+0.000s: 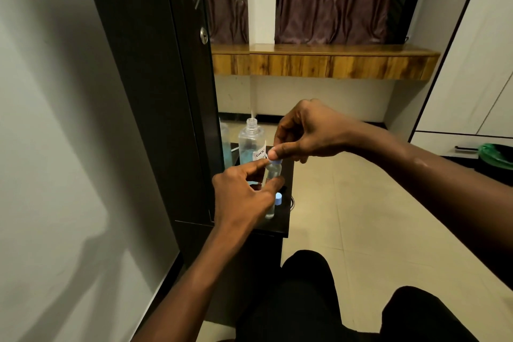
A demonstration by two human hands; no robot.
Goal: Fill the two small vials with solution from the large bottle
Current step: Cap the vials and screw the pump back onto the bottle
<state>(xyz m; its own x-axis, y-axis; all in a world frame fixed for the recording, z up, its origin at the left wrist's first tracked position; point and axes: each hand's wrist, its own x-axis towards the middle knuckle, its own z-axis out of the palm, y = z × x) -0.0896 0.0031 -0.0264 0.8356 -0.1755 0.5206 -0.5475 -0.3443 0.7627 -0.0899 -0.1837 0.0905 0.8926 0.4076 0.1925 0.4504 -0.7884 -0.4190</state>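
A large clear bottle [251,143] with a handwritten white label stands uncapped on the small black table [283,226]. In front of it, my left hand [244,194] pinches a small clear vial [273,172] between forefinger and thumb, holding it upright above the table. My right hand [302,130] comes from the right and pinches the vial's blue cap [276,161] with thumb and forefinger. A second small vial [269,211] stands on the table just below, partly hidden by my left hand, with a blue cap [278,198] on or beside its top.
A dark wardrobe door [155,86] rises right beside the table on the left and mirrors the bottle. A wooden shelf [324,62] runs along the far wall. A green-lined bin [497,155] sits at the right. My dark-clad knees [305,286] are below the table's edge.
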